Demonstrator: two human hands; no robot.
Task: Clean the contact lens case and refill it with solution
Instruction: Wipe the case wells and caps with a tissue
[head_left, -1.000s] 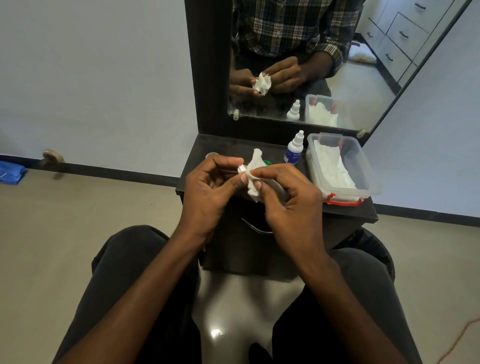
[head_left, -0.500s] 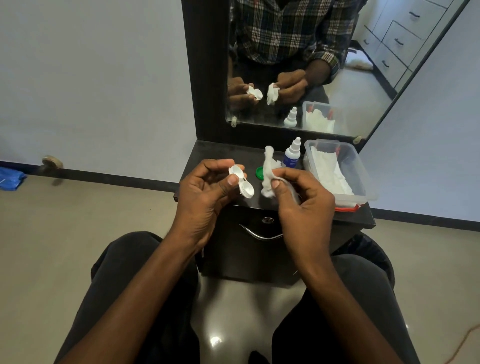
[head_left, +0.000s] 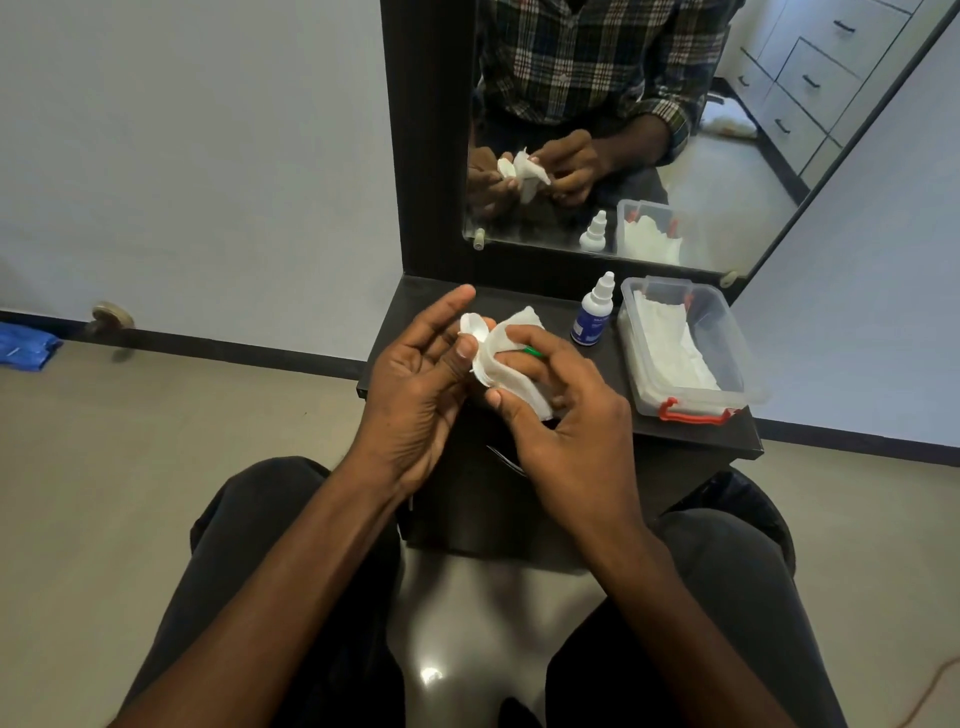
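Note:
My left hand (head_left: 415, 374) holds the white contact lens case (head_left: 474, 327) between thumb and fingers, over the front of the dark dresser top (head_left: 691, 436). My right hand (head_left: 566, 421) grips a crumpled white tissue (head_left: 511, 353) and presses it against the case. A sliver of a green cap (head_left: 532, 352) shows just past my right fingers. The solution bottle (head_left: 592, 317), white with a blue label, stands capped on the dresser to the right of my hands.
A clear plastic box (head_left: 727, 343) with red latches holds white tissues at the dresser's right end. A mirror (head_left: 649, 130) stands behind, reflecting my hands. My knees flank the dresser front. A blue cloth (head_left: 26, 351) lies on the floor far left.
Half a second ago the case and tissue were held apart; my right hand has brought the tissue back against the case. The left fingers have straightened somewhat.

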